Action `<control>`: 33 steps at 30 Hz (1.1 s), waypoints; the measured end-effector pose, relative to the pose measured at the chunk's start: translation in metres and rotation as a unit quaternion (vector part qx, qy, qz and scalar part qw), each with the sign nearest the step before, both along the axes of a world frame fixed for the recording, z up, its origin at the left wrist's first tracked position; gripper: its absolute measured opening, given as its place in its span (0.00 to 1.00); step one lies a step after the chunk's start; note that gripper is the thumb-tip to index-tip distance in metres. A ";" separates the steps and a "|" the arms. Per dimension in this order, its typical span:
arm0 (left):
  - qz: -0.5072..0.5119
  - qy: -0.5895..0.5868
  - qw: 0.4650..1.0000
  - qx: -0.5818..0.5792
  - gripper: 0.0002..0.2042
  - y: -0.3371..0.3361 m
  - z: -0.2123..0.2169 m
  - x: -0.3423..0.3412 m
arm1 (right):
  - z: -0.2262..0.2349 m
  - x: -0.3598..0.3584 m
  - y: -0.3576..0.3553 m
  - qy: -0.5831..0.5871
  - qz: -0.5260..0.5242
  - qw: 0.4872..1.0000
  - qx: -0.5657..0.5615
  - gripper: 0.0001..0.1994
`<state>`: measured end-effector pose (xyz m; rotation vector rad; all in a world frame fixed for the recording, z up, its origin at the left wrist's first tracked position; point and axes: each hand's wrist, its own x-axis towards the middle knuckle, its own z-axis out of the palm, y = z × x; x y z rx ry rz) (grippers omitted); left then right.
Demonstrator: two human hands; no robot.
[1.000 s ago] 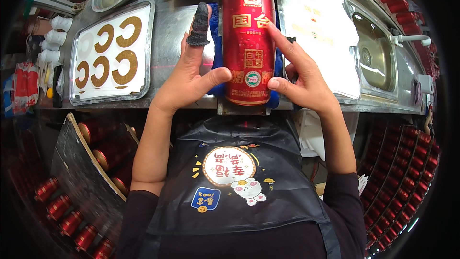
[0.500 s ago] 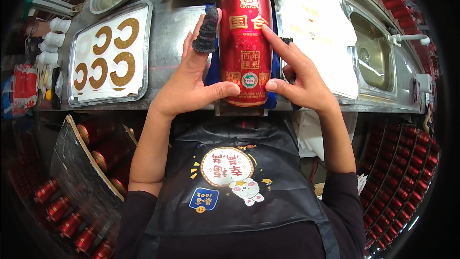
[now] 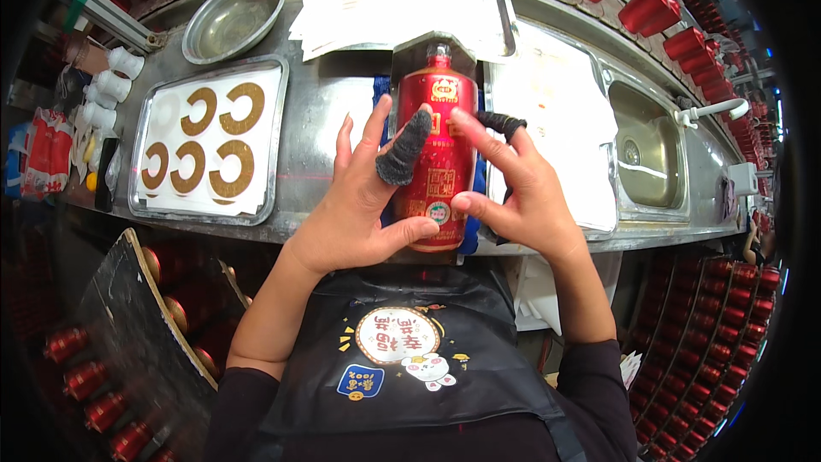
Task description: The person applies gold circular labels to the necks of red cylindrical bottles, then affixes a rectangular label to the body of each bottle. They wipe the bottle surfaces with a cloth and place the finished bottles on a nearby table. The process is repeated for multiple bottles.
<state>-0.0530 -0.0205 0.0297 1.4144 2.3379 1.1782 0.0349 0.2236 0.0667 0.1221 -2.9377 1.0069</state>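
Observation:
A red bottle (image 3: pixel 436 156) with gold markings and a round white-and-green sticker lies face up on the bench, its neck pointing away from me. Blue cloth (image 3: pixel 471 231) shows along its sides. My left hand (image 3: pixel 351 205) is open at the bottle's left, fingers spread. Its index finger, in a dark knitted finger sleeve (image 3: pixel 405 150), reaches over the upper front, and the thumb rests near the sticker. From the right, my right hand (image 3: pixel 522 192) is open too, with index fingertip and thumb tip at the bottle's front. A dark sleeve covers another of its fingers.
At left lies a metal tray (image 3: pixel 272 171) with gold C-shaped labels (image 3: pixel 235 169) on white sheets, below a metal bowl (image 3: pixel 233 20). Paper stacks (image 3: pixel 376 4) lie behind and to the right. A sink (image 3: pixel 646 150) with a white tap (image 3: pixel 711 111) is further right. Red bottles (image 3: pixel 650 10) line the back.
My left index finger has moved from the bottle's left edge over its front. My right fingers have spread a little. The whole view has shifted, so the bottle appears lower.

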 end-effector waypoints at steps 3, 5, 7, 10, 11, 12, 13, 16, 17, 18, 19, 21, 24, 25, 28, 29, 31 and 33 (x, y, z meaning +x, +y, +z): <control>-0.001 -0.014 1.000 -0.011 0.45 0.001 0.003 0.001 | 0.003 -0.002 -0.005 -0.025 -0.010 1.000 0.007 0.39; -0.003 -0.016 1.000 -0.014 0.45 0.001 0.004 0.001 | 0.006 -0.001 -0.006 -0.022 -0.008 1.000 0.000 0.40; -0.007 -0.012 1.000 -0.023 0.45 0.001 0.004 0.000 | 0.009 -0.001 -0.006 -0.032 -0.016 0.999 -0.003 0.40; -0.010 -0.010 1.000 -0.017 0.46 0.001 0.004 -0.001 | 0.009 -0.001 -0.008 -0.041 -0.031 0.999 -0.005 0.41; -0.011 -0.011 1.000 -0.012 0.46 0.002 0.004 -0.001 | 0.009 -0.002 -0.009 -0.035 -0.031 0.999 -0.006 0.41; -0.010 -0.012 1.000 -0.007 0.46 0.002 0.003 -0.002 | 0.008 -0.003 -0.010 -0.023 -0.026 0.999 -0.009 0.42; -0.011 -0.013 1.000 -0.004 0.46 0.002 0.003 -0.002 | 0.007 -0.003 -0.011 -0.031 -0.030 0.999 -0.003 0.42; -0.011 -0.019 1.000 0.004 0.47 0.002 0.002 -0.001 | 0.006 -0.004 -0.013 -0.033 -0.031 0.999 0.002 0.42; -0.011 -0.020 1.000 0.006 0.47 0.002 0.002 -0.001 | 0.005 -0.005 -0.014 -0.030 -0.031 0.999 0.000 0.42; -0.011 -0.022 1.000 0.010 0.47 0.002 0.001 -0.001 | 0.005 -0.005 -0.014 -0.029 -0.034 0.999 0.002 0.42; -0.010 -0.021 1.000 0.010 0.47 0.002 0.001 -0.002 | 0.006 -0.005 -0.014 -0.022 -0.030 0.999 -0.001 0.42; -0.008 -0.022 1.000 0.014 0.48 0.002 -0.001 -0.001 | 0.006 -0.004 -0.013 -0.016 -0.024 1.000 -0.001 0.42; -0.001 -0.012 1.000 0.016 0.47 0.002 -0.002 0.001 | 0.005 -0.002 -0.013 -0.029 -0.040 0.999 -0.018 0.44; -0.001 -0.014 1.000 0.027 0.47 0.002 -0.003 0.002 | 0.005 -0.001 -0.013 -0.043 -0.044 0.998 -0.019 0.44; -0.003 -0.020 0.999 0.037 0.46 0.001 -0.004 0.004 | 0.002 0.003 -0.013 -0.044 -0.035 0.998 -0.018 0.42; -0.005 -0.024 0.999 0.028 0.46 0.001 -0.004 0.005 | 0.001 0.004 -0.013 -0.039 -0.026 0.999 -0.015 0.41; -0.009 -0.025 0.999 0.018 0.45 0.000 -0.005 0.006 | -0.001 0.005 -0.012 -0.039 -0.018 0.999 -0.011 0.39; -0.009 -0.021 1.000 0.020 0.45 0.000 -0.005 0.006 | -0.003 0.006 -0.012 -0.051 -0.019 0.998 -0.010 0.39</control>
